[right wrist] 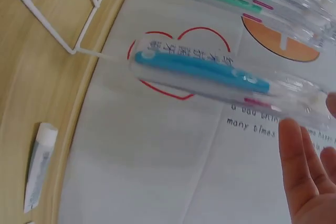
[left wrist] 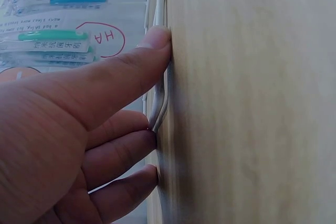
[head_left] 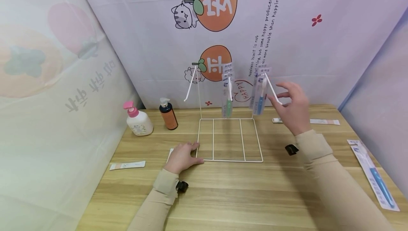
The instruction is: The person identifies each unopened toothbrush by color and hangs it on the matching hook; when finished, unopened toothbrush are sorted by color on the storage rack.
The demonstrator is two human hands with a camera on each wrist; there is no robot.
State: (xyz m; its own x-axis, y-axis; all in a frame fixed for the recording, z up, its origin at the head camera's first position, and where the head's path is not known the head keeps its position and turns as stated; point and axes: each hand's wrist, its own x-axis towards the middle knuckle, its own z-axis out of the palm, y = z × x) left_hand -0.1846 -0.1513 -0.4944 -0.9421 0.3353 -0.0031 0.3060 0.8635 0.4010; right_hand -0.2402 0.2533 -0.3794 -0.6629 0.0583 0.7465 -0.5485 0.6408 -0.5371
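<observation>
A white wire rack [head_left: 237, 161] stands on the table with hooks jutting forward from its upper part. My left hand [head_left: 182, 157] holds its front left base corner, thumb on the front wire and fingers at the side wire. Beside the right hook [head_left: 273, 88], my right hand [head_left: 292, 103] has its thumb and fingers parted around the hook's front end. On that hook hang packaged blue toothbrushes [head_left: 260, 100]; the right wrist view shows my fingertips close to the upper end of a blue toothbrush package [right wrist: 202, 72]. Packaged green toothbrushes [head_left: 229, 107] hang from the middle hook, and the left hook [head_left: 190, 84] is bare.
Left of the rack stand a white pump bottle [head_left: 140, 124] with a pink top and a dark pump bottle [head_left: 169, 116]. Another packaged blue toothbrush [head_left: 376, 176] lies at the right edge. Slim boxes [head_left: 127, 165] and a white-capped tube [right wrist: 39, 166] lie about the table.
</observation>
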